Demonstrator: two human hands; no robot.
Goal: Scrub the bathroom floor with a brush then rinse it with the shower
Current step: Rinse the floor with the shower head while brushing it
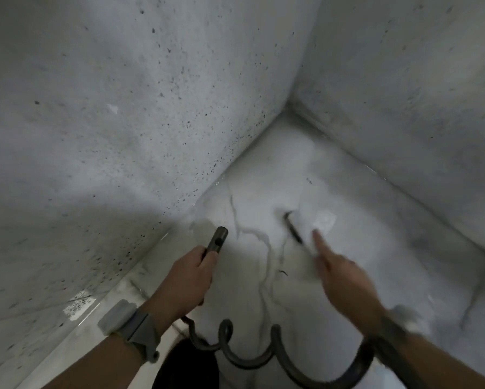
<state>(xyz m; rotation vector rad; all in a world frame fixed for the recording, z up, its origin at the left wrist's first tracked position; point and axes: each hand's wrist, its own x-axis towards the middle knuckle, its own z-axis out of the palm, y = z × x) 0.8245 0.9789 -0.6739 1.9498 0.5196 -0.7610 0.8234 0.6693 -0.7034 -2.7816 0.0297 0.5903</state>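
Two hands: L (189, 276) grips shower head (217, 241); R (340, 272) blurred, forefinger out, beside brush (294, 230).
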